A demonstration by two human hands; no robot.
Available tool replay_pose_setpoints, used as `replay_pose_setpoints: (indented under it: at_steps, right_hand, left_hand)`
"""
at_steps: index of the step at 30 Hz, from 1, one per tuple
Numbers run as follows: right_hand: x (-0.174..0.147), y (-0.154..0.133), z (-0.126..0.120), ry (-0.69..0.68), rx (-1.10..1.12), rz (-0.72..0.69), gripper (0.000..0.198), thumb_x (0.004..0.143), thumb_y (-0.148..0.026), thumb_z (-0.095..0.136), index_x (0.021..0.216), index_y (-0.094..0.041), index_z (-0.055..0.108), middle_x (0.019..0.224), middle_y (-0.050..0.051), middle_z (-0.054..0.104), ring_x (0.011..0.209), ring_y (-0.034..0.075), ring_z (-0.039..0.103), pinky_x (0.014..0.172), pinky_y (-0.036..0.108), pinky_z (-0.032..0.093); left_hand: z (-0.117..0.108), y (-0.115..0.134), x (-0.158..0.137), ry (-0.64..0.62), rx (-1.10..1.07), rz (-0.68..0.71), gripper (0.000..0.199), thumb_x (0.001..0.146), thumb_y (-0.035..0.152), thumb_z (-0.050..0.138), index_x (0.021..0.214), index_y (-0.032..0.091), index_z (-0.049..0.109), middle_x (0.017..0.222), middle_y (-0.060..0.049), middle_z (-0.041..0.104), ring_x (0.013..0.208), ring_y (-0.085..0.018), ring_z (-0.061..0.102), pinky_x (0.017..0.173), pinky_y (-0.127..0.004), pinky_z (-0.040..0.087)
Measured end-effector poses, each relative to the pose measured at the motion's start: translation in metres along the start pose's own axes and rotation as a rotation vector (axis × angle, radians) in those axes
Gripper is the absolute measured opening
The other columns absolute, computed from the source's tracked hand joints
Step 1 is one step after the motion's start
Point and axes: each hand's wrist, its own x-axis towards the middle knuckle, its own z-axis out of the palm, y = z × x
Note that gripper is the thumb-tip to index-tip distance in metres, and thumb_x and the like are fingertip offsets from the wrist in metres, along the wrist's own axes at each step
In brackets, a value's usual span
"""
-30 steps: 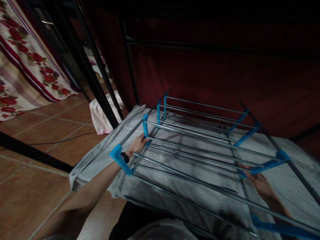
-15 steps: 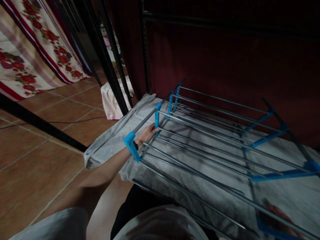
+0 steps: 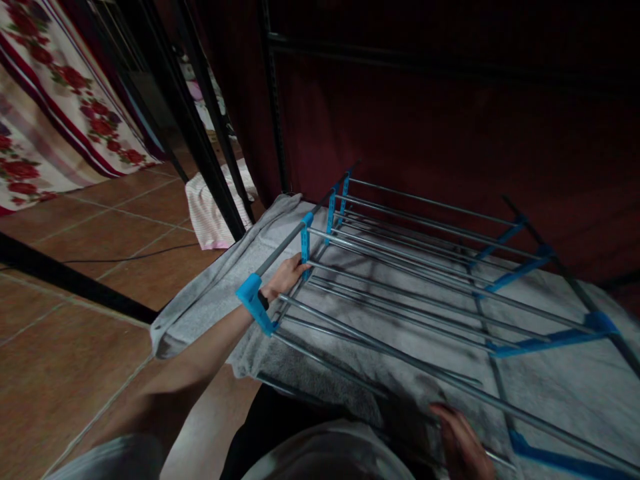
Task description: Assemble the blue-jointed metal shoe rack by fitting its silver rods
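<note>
Two hands (image 3: 289,275) (image 3: 463,437), one rack (image 3: 420,299), eight brackets (image 3: 305,248)

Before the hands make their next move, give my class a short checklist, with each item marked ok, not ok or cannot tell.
1. Left hand on a blue bracket: ok, its fingers hold it.
2. Right hand firmly on a tube: cannot tell; it is blurred beside the front tubes.
3. Rack resting on the grey cloth: ok.
4. Left end of the long slanting tube joined to the corner bracket: not ok; it appears to stop apart from it.
5. Dark wristband clear of the corner bracket: cannot tell; they sit close together in view.
6. Floor cable away from both hands: ok.
</note>
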Motion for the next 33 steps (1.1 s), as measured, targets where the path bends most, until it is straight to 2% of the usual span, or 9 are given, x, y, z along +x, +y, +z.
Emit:
replay_pose_setpoints:
  at_steps: [3,5,9,11,15,20,25,29,33]
  right_hand:
    - [0.048,-0.03,0.037,-0.064,-0.108,-0.186,0.041,0.095,-0.042,0.04,0.125,-0.035,0.066,0.131,0.003,0.067,0.124,0.031,0.062,0.108,0.057,0.05]
    - [0.079,-0.046,0.054,-0.065,-0.214,-0.283,0.039,0.096,-0.036,0.042,0.129,-0.03,0.063,0.135,0.005,0.064,0.127,0.031,0.059,0.109,0.055,0.049]
    - [0.111,-0.062,0.065,-0.056,-0.388,-0.388,0.028,0.096,-0.026,0.046,0.115,-0.026,0.066,0.121,0.007,0.067,0.118,0.029,0.062,0.107,0.052,0.049]
    - [0.114,-0.065,0.062,-0.068,-0.428,-0.391,0.026,0.095,-0.021,0.045,0.11,-0.026,0.067,0.12,0.005,0.068,0.116,0.028,0.063,0.109,0.05,0.047]
    - [0.118,-0.068,0.048,-0.077,-0.448,-0.363,0.045,0.09,-0.009,0.038,0.124,-0.025,0.064,0.135,0.005,0.062,0.125,0.029,0.059,0.11,0.048,0.047]
    - [0.143,-0.062,0.018,-0.006,-0.503,-0.274,0.055,0.085,-0.002,0.034,0.123,-0.026,0.065,0.13,0.003,0.066,0.126,0.025,0.06,0.113,0.042,0.045]
    - [0.166,-0.05,0.0,0.086,-0.567,-0.223,0.058,0.088,-0.002,0.028,0.139,-0.012,0.055,0.141,0.01,0.059,0.131,0.026,0.055,0.11,0.043,0.045]
    - [0.179,-0.052,0.004,0.072,-0.636,-0.228,0.049,0.09,-0.002,0.029,0.126,-0.008,0.062,0.123,0.01,0.069,0.118,0.026,0.061,0.105,0.044,0.046]
    - [0.179,-0.054,0.008,0.049,-0.669,-0.247,0.042,0.092,-0.003,0.032,0.112,-0.012,0.067,0.106,0.011,0.071,0.108,0.026,0.062,0.098,0.044,0.05]
  left_hand:
    - [0.0,0.0,0.001,0.006,0.001,-0.02,0.036,0.089,0.056,0.05,0.085,0.021,0.055,0.081,-0.004,0.063,0.076,-0.022,0.058,0.074,-0.035,0.046]
    - [-0.001,0.002,0.003,0.01,-0.002,-0.028,0.036,0.088,0.057,0.05,0.086,0.021,0.055,0.081,-0.004,0.064,0.076,-0.022,0.059,0.072,-0.034,0.046]
    - [-0.004,0.007,0.003,0.006,-0.004,-0.052,0.044,0.083,0.065,0.051,0.082,0.021,0.053,0.074,-0.003,0.063,0.074,-0.022,0.058,0.068,-0.033,0.046]
    - [-0.007,0.01,0.004,0.007,0.02,-0.074,0.046,0.08,0.068,0.051,0.08,0.022,0.053,0.072,-0.003,0.063,0.072,-0.023,0.058,0.067,-0.033,0.047]
    - [-0.011,0.011,0.009,-0.022,0.041,-0.14,0.047,0.076,0.068,0.053,0.082,0.022,0.055,0.073,-0.003,0.066,0.073,-0.024,0.061,0.067,-0.033,0.049]
    - [-0.013,0.008,0.012,-0.068,0.066,-0.191,0.044,0.075,0.066,0.051,0.086,0.024,0.057,0.076,-0.002,0.069,0.08,-0.027,0.066,0.071,-0.035,0.051]
    - [-0.012,0.007,0.012,-0.058,0.059,-0.213,0.046,0.073,0.069,0.052,0.088,0.026,0.058,0.083,-0.003,0.073,0.085,-0.029,0.068,0.077,-0.039,0.053]
    - [-0.012,0.011,0.01,-0.038,0.102,-0.201,0.045,0.073,0.068,0.051,0.087,0.026,0.058,0.082,-0.004,0.072,0.083,-0.03,0.067,0.077,-0.041,0.053]
    - [-0.012,0.013,0.01,-0.031,0.135,-0.142,0.043,0.075,0.065,0.05,0.084,0.024,0.059,0.08,-0.006,0.072,0.081,-0.029,0.067,0.076,-0.04,0.054]
